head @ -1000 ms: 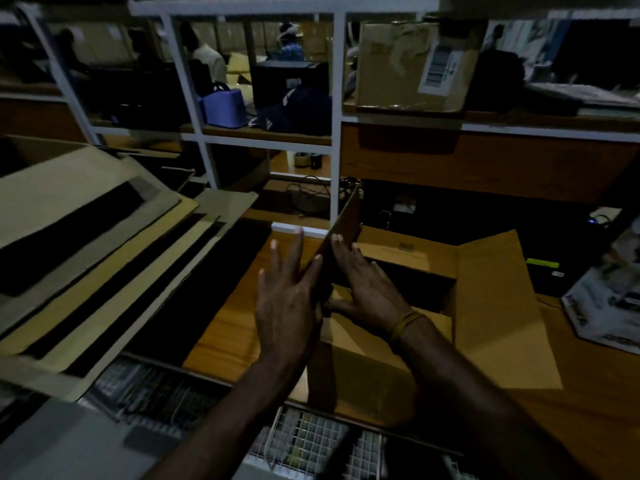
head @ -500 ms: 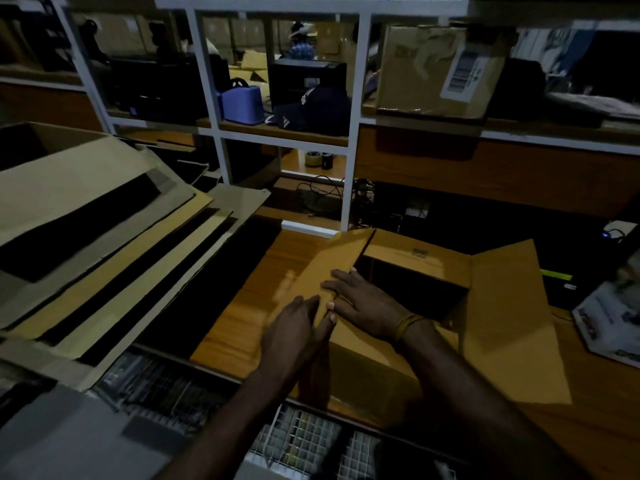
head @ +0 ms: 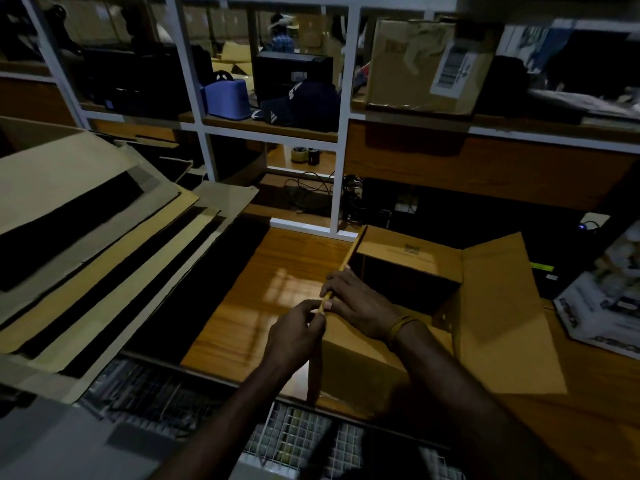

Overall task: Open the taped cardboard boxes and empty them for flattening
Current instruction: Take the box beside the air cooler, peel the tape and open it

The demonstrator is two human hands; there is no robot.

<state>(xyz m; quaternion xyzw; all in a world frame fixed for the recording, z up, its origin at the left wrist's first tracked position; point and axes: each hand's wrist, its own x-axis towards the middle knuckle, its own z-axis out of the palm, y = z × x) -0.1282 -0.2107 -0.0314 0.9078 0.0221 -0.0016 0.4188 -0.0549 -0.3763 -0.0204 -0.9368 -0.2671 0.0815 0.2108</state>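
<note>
An open brown cardboard box (head: 367,368) stands on the wooden table (head: 263,306), its inside dark. Its right flap (head: 498,306) lies spread outward and the far flap (head: 412,252) leans back. The left flap (head: 349,258) stands nearly on edge. My left hand (head: 298,336) pinches the near end of that flap's edge with curled fingers. My right hand (head: 360,303) rests on the flap from the box side, fingers curled over its edge, a yellow band on the wrist.
Flattened cardboard sheets (head: 86,237) are stacked on the left. A white shelf frame (head: 341,133) stands behind the table, holding a taped box with a label (head: 429,67), a blue container (head: 227,98) and a dark cap (head: 301,102). A printed white package (head: 602,306) lies at right. Wire mesh (head: 298,441) lies below the table edge.
The left flap was folded down outward half a second ago and now stands back up on edge. My left hand has gone from flat fingers to pinching its edge. The view shifted slightly.
</note>
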